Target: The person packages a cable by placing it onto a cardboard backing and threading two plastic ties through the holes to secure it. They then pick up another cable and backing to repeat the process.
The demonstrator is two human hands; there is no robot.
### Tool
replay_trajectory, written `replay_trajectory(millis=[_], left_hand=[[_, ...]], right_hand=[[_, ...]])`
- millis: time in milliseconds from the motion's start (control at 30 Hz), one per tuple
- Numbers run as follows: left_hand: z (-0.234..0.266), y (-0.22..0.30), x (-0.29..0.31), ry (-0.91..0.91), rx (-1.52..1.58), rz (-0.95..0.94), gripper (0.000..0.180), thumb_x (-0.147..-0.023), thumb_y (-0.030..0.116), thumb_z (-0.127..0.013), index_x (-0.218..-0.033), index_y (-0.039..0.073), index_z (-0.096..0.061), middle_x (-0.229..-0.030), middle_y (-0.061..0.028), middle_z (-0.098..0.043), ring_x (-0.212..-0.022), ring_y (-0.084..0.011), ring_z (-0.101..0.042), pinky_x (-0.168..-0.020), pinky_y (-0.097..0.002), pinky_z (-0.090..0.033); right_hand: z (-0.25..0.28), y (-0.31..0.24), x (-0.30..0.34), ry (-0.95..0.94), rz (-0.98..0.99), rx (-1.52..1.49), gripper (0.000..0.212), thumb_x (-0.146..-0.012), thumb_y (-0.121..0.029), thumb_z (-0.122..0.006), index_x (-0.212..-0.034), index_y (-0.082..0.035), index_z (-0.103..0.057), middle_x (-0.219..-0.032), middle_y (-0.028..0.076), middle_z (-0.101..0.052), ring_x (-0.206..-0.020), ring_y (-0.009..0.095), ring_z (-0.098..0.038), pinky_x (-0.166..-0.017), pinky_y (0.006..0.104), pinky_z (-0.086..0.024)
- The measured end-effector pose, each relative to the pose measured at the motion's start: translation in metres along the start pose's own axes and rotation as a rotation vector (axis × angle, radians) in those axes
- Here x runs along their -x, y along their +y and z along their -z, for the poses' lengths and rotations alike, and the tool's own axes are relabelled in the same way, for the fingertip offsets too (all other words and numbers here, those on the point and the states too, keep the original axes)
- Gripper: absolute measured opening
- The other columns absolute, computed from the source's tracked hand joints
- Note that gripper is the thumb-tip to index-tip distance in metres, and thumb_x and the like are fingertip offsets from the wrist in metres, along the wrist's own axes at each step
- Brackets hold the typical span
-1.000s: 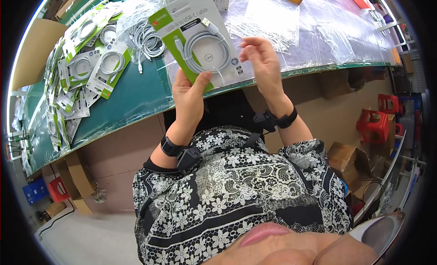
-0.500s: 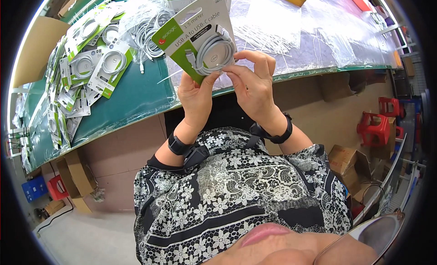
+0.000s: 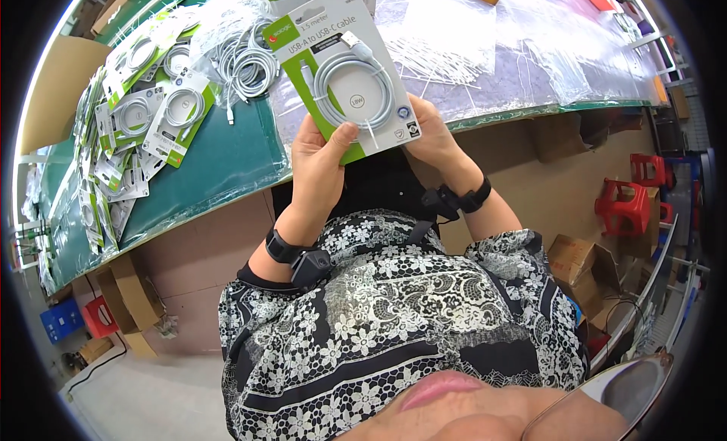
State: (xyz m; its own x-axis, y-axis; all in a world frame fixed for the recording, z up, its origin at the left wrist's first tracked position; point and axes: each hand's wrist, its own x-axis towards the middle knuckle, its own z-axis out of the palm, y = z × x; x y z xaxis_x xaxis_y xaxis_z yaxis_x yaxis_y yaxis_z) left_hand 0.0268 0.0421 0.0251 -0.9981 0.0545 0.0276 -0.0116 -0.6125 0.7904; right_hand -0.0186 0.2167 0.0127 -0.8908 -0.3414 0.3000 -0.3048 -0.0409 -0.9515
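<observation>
In front of me is a green-and-white cardboard card (image 3: 357, 81) with a coiled white USB cable (image 3: 387, 92) mounted on its front. My left hand (image 3: 322, 154) grips the card's lower left, its thumb lying over the front near the bottom of the coil. A thin white tie (image 3: 369, 132) crosses the coil there and its tail hangs down. My right hand (image 3: 435, 136) is closed at the lower right edge, its fingers mostly hidden behind the card.
A pile of carded cables (image 3: 148, 111) covers the table's left side, with loose coiled cables (image 3: 248, 70) beside it. Scattered white ties (image 3: 435, 60) lie beyond my right hand. Further right, red stools (image 3: 622, 206) and an open carton (image 3: 579, 263) stand on the floor.
The card has turned more squarely toward me. My right hand has left the tie at the coil's bottom and moved to the card's lower right edge, its fingers passing behind.
</observation>
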Motion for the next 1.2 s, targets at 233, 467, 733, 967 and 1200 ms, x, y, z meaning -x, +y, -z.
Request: replay_trajectory(millis=[233, 467, 733, 967, 1200], left_hand=[[-0.002, -0.002, 0.0, -0.017, 0.009, 0.034, 0.033, -0.087, 0.005, -0.062, -0.117, 0.001, -0.05, -0.11, -0.0069, -0.06, -0.098, -0.0128, -0.058, -0.089, -0.029, -0.046], [-0.004, -0.006, -0.002, -0.02, -0.009, 0.008, 0.035, -0.086, 0.004, -0.062, -0.119, 0.002, -0.049, -0.112, -0.0073, -0.06, -0.101, -0.0138, -0.058, -0.09, -0.0297, -0.046], [-0.001, -0.006, 0.0, -0.044, -0.051, 0.039, 0.038, -0.086, 0.001, -0.061, -0.121, 0.002, -0.047, -0.114, -0.0075, -0.059, -0.103, -0.0147, -0.057, -0.091, -0.0306, -0.046], [-0.003, -0.001, 0.002, 0.012, -0.021, 0.05, 0.038, -0.086, 0.001, -0.06, -0.121, 0.002, -0.047, -0.114, -0.0075, -0.059, -0.102, -0.0146, -0.058, -0.089, -0.0299, -0.047], [-0.017, 0.026, 0.02, -0.163, -0.07, -0.007, 0.036, -0.087, 0.002, -0.059, -0.121, 0.002, -0.047, -0.112, -0.0075, -0.059, -0.1, -0.0152, -0.059, -0.086, -0.0298, -0.049]], right_hand=[[-0.009, -0.003, -0.004, 0.005, 0.203, 0.208, 0.034, -0.074, -0.002, -0.069, -0.107, -0.001, -0.06, -0.108, 0.014, -0.062, -0.097, 0.023, -0.062, -0.079, 0.0309, -0.05], [-0.017, 0.009, -0.001, 0.176, 0.318, 0.219, 0.033, -0.071, 0.0, -0.069, -0.103, -0.002, -0.063, -0.109, 0.013, -0.061, -0.095, 0.023, -0.062, -0.077, 0.0317, -0.051], [-0.013, 0.011, 0.002, 0.209, 0.348, 0.321, 0.034, -0.069, 0.0, -0.07, -0.102, -0.005, -0.065, -0.101, 0.009, -0.063, -0.09, 0.022, -0.061, -0.074, 0.0313, -0.052], [-0.009, 0.013, -0.006, 0.115, 0.514, 0.453, 0.033, -0.068, -0.001, -0.07, -0.1, -0.006, -0.065, -0.096, 0.006, -0.063, -0.089, 0.022, -0.059, -0.073, 0.0328, -0.051], [-0.006, 0.036, -0.004, 0.116, 0.11, 0.114, 0.029, -0.073, -0.002, -0.064, -0.102, -0.004, -0.062, -0.093, 0.007, -0.063, -0.09, 0.023, -0.059, -0.072, 0.0322, -0.051]])
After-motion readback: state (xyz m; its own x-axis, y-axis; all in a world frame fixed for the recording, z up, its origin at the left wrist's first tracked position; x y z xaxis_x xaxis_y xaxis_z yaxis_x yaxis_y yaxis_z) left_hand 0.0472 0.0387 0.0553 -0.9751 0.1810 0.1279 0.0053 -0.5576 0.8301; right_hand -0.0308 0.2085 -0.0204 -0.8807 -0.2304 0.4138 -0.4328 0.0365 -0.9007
